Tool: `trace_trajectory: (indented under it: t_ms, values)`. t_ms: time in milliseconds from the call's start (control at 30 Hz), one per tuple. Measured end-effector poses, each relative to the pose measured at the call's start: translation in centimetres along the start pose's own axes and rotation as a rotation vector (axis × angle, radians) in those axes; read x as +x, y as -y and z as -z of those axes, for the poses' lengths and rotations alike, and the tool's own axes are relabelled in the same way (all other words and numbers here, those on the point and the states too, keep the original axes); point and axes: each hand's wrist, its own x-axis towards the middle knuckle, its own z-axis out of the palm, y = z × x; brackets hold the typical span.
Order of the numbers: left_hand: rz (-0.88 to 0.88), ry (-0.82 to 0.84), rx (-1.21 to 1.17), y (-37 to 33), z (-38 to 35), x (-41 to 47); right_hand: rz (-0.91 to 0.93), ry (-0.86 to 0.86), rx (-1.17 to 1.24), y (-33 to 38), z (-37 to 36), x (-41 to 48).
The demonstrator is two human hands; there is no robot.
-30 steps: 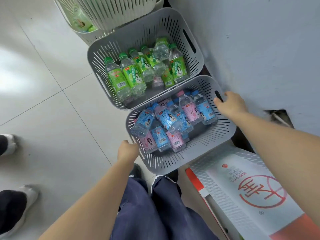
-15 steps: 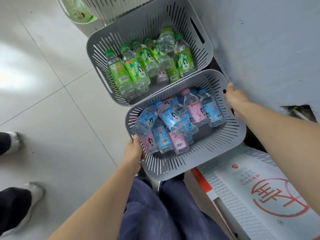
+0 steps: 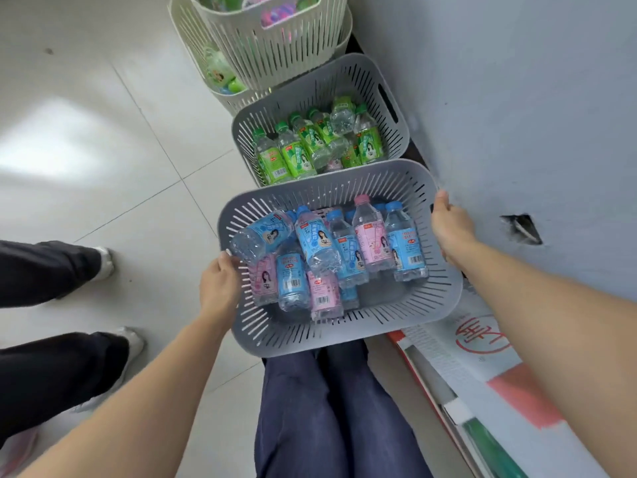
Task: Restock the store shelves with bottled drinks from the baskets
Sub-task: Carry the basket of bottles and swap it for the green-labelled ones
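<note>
I am carrying the grey slotted basket (image 3: 331,326) of blue and pink bottles (image 3: 331,257) above my knees, left hand (image 3: 219,282) and right hand (image 3: 450,229) clamped around its end rims, needing a shelf to set it beside.

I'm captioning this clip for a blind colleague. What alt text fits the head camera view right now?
Seen from above, a person's left hand and right hand grip opposite sides of a grey basket of blue and pink bottles. Beyond it, a second grey basket holds green bottles on the tiled floor beside a wall.
</note>
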Motion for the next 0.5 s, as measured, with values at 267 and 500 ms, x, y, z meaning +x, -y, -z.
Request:
trace_trajectory:
  t_ms: [267,500]
  values:
    - [-0.162,0.053,-0.059,-5.9,11.8,-6.1,-0.02,-0.047,0.152,5.4,8.7,-11.7]
    - [-0.433,0.198,-0.151,-12.5,20.6,-12.8,-0.067,-0.18,0.386,6.3,15.0,-21.5]
